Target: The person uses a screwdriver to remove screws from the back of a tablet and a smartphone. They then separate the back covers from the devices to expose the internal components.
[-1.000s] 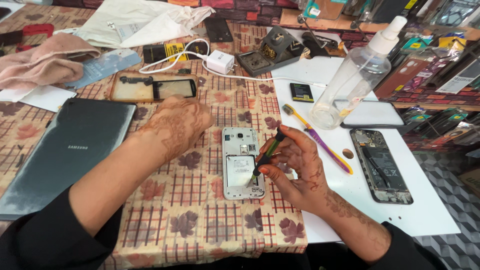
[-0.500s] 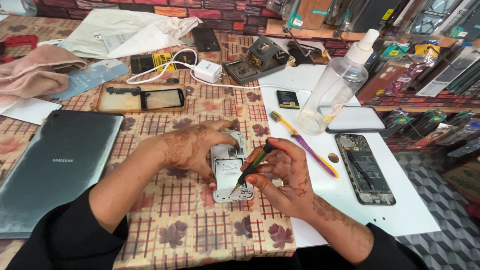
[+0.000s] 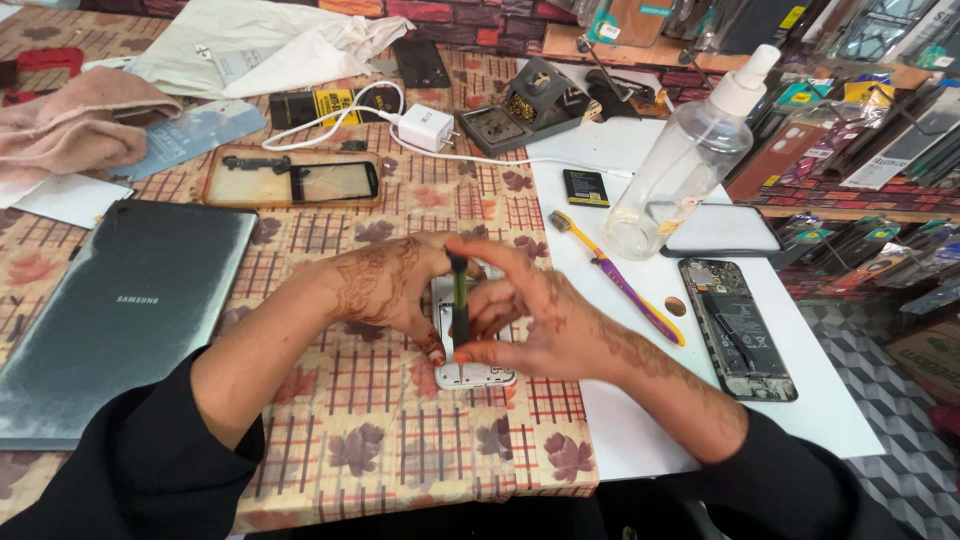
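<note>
A small white phone with its back removed (image 3: 470, 373) lies on the checked tablecloth (image 3: 380, 400), mostly hidden under my hands. My left hand (image 3: 395, 285) rests on the phone's left edge and steadies it. A thin green and black screwdriver (image 3: 459, 300) stands upright on the phone, pinched between the fingers of my right hand (image 3: 535, 320). Both hands carry dark henna patterns and black sleeves cover my forearms.
A dark grey tablet (image 3: 110, 310) lies face down at left. A clear spray bottle (image 3: 690, 160), a purple toothbrush (image 3: 620, 280) and an opened dark phone (image 3: 735, 325) sit on the white mat (image 3: 820, 400) at right. A phone case (image 3: 290, 180), a charger (image 3: 425, 127) and a pink cloth (image 3: 70, 125) lie behind.
My left hand moved from the tablecloth onto the phone. My right hand raised the screwdriver from a slant to upright over the phone. The view shifted slightly.
</note>
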{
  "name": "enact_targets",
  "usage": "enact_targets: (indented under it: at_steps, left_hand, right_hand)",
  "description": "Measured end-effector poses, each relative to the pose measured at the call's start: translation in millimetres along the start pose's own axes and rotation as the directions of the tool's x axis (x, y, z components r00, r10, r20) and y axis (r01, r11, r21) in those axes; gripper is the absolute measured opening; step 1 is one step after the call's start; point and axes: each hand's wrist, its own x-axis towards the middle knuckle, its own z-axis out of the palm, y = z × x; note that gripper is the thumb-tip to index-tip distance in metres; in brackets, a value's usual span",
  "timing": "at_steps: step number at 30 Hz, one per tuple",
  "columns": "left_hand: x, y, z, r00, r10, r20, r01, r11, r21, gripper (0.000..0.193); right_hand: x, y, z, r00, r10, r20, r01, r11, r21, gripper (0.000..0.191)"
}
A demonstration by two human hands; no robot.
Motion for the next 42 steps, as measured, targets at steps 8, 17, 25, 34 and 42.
enact_targets:
  at_steps: [8,17,25,34,42]
  left_hand:
    - [-2,3,-2,1.0,0.007,-0.021,-0.007,1.0,0.024,0.083]
    - [-2,6,-3,1.0,0.005,-0.027,-0.006,0.999,-0.042,0.088]
    - [-4,7,-5,1.0,-0.021,-0.005,0.021,1.0,-0.02,0.088]
    - [-3,8,-4,1.0,-0.013,-0.016,0.013,1.0,0.001,0.09]
    - [-4,7,-5,0.998,0.043,-0.036,-0.044,0.998,-0.036,0.088]
  right_hand:
    - [1,10,13,0.989,-0.073,-0.127,0.103,0.964,0.246,0.097]
    - [-7,13,19,0.984,-0.137,-0.114,0.159,0.962,0.22,0.093]
    - [-6,5,23,0.862,-0.49,-0.131,0.473,0.869,-0.146,0.083]
    - [-11,4,29,0.928,-0.35,-0.129,0.371,0.903,0.218,0.063]
    - [-10,12,35,0.913,-0.335,-0.231,0.368,0.923,0.116,0.078]
